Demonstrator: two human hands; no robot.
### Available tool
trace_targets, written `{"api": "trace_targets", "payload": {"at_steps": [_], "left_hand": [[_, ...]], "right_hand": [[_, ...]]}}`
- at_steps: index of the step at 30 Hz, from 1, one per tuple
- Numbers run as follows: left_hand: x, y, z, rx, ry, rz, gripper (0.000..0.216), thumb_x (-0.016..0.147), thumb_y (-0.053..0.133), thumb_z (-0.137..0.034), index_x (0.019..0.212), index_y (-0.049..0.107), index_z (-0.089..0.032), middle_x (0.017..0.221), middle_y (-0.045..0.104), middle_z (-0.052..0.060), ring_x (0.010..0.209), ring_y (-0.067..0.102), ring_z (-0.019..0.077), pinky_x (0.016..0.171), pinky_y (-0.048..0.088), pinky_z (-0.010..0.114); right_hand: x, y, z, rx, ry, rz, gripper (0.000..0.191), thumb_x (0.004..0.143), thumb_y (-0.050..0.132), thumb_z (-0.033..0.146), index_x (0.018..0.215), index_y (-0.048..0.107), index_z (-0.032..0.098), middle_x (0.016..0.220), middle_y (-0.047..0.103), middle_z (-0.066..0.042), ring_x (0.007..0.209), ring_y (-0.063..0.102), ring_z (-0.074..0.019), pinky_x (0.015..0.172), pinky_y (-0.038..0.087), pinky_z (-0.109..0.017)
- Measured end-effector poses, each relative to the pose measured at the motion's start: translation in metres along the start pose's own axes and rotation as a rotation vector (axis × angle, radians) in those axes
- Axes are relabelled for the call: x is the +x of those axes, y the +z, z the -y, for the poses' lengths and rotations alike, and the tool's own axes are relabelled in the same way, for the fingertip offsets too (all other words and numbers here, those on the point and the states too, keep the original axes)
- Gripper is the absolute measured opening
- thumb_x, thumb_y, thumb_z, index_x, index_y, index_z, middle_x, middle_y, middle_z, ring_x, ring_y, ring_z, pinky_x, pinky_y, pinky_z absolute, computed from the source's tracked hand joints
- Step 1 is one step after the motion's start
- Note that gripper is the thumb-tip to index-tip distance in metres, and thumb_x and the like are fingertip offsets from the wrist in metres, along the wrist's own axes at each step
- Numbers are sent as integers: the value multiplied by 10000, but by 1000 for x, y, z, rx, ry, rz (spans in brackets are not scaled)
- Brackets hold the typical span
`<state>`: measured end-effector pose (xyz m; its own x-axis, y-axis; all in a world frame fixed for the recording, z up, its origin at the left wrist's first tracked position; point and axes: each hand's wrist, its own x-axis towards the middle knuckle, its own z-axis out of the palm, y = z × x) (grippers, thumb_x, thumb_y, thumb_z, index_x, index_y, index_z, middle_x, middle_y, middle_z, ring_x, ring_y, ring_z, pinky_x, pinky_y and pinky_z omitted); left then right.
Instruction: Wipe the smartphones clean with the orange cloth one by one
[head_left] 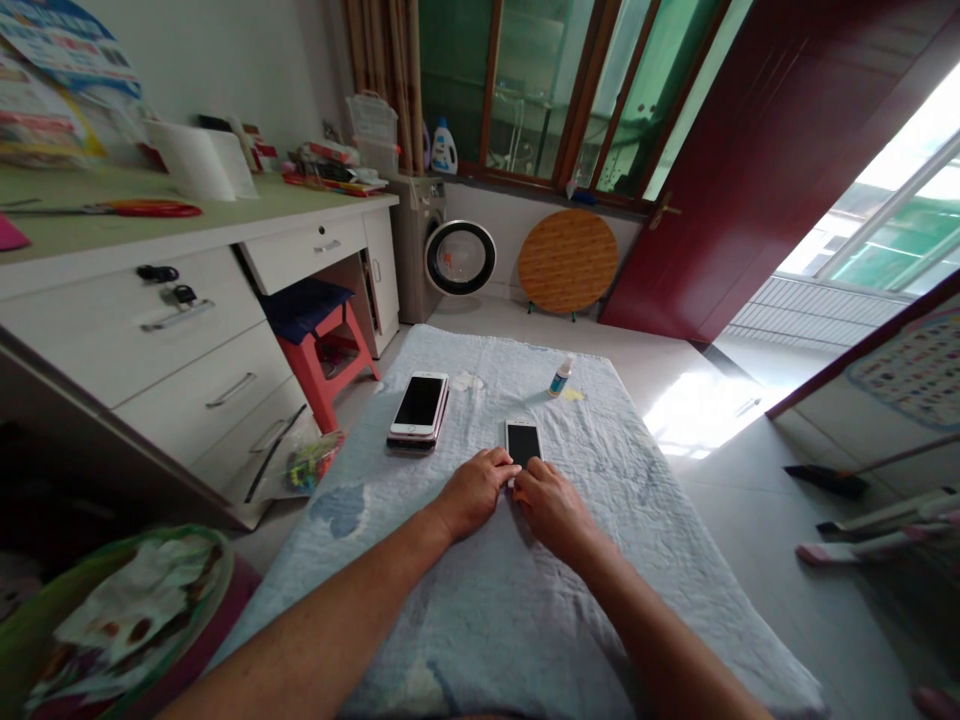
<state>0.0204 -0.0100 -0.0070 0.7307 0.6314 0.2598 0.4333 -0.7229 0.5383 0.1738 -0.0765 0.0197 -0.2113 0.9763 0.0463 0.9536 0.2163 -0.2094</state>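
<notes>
A white-framed smartphone (pixel 523 442) with a dark screen lies flat on the cloth-covered table (pixel 465 600). At its lower left corner is my left hand (pixel 478 488), with its fingers closed together on the phone's edge. My right hand (pixel 551 502) is closed at the lower right, its bent fingers on the phone's near end and hiding it. The fingertips of both hands nearly meet there. Left of them sits a stack of phones (pixel 418 402), the top one white-framed with a black screen. Beyond my right hand stands a small spray bottle (pixel 559 377) with a blue label.
A white desk (pixel 202 340) with drawers runs along the left, a red stool (pixel 330 350) beside it. A full waste bin (pixel 225 590) stands at the near left. Behind the table are a washing machine with its door open (pixel 460 258) and a round wooden tabletop (pixel 568 260).
</notes>
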Motion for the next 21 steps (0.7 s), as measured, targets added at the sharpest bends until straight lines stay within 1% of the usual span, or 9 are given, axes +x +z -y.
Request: {"api": "trace_targets", "payload": {"at_steps": [3, 5, 7, 9, 12, 14, 16, 18, 21], "left_hand": [[0, -3, -1, -49, -25, 0, 233, 909, 464, -145, 964, 684, -201, 978, 617, 29, 961, 557, 172, 895, 460, 289], [0, -4, -1, -74, -32, 1, 229, 908, 465, -155, 951, 685, -202, 981, 619, 26, 960, 559, 170, 892, 461, 282], [0, -4, 0, -79, -24, 9, 251, 902, 460, -151, 985, 690, -211, 994, 621, 25, 972, 562, 171, 902, 462, 288], [0, -3, 1, -73, -15, 14, 322, 870, 445, -103, 1049, 688, -216, 1022, 624, 29, 996, 564, 173, 924, 464, 300], [-1, -2, 3, -67, -5, 1, 487, 764, 439, -20, 1149, 668, -212, 1083, 618, 41, 1045, 563, 175, 972, 460, 312], [-3, -2, 2, -64, 5, -7, 535, 708, 475, -15, 1173, 662, -202, 1110, 613, 50, 1072, 561, 184, 997, 454, 312], [-4, -4, 0, -55, 14, -17, 501, 704, 541, -55, 1172, 663, -184, 1112, 613, 60, 1074, 565, 199, 1000, 455, 313], [-5, -5, -2, -45, 13, -32, 419, 749, 617, -148, 1164, 665, -177, 1110, 615, 66, 1056, 575, 209, 979, 468, 318], [-5, -5, -4, -23, 1, -44, 298, 848, 628, -284, 1130, 677, -199, 1099, 630, 55, 1025, 595, 202, 934, 487, 314]], "right_hand": [[5, 8, 10, 8, 13, -43, 128, 918, 511, 186, 905, 638, 190, 916, 582, -45, 828, 526, -156, 711, 359, -255], [6, 8, 14, 17, 27, -61, 128, 925, 509, 197, 915, 637, 192, 920, 585, -45, 843, 532, -156, 731, 362, -254], [3, 6, 15, 22, 58, -62, 121, 925, 513, 202, 920, 634, 192, 917, 586, -45, 843, 537, -155, 737, 364, -250], [-1, 2, 11, 19, 88, -55, 115, 920, 519, 204, 897, 631, 191, 908, 582, -44, 830, 539, -153, 730, 364, -246], [-10, -5, -3, 13, 115, -45, 121, 903, 522, 188, 845, 628, 193, 896, 574, -41, 822, 537, -151, 722, 360, -242], [-15, -11, -14, 18, 136, -37, 132, 885, 519, 163, 819, 630, 194, 886, 571, -37, 815, 536, -150, 713, 357, -242], [-18, -18, -23, 46, 156, -37, 141, 865, 517, 137, 810, 635, 192, 872, 568, -33, 794, 534, -145, 698, 355, -240], [-18, -25, -28, 112, 153, -60, 140, 856, 521, 130, 825, 644, 190, 855, 565, -26, 778, 535, -137, 689, 357, -234], [-14, -27, -28, 225, 91, -103, 136, 867, 531, 147, 861, 661, 189, 858, 563, -22, 796, 542, -129, 718, 374, -223]]}}
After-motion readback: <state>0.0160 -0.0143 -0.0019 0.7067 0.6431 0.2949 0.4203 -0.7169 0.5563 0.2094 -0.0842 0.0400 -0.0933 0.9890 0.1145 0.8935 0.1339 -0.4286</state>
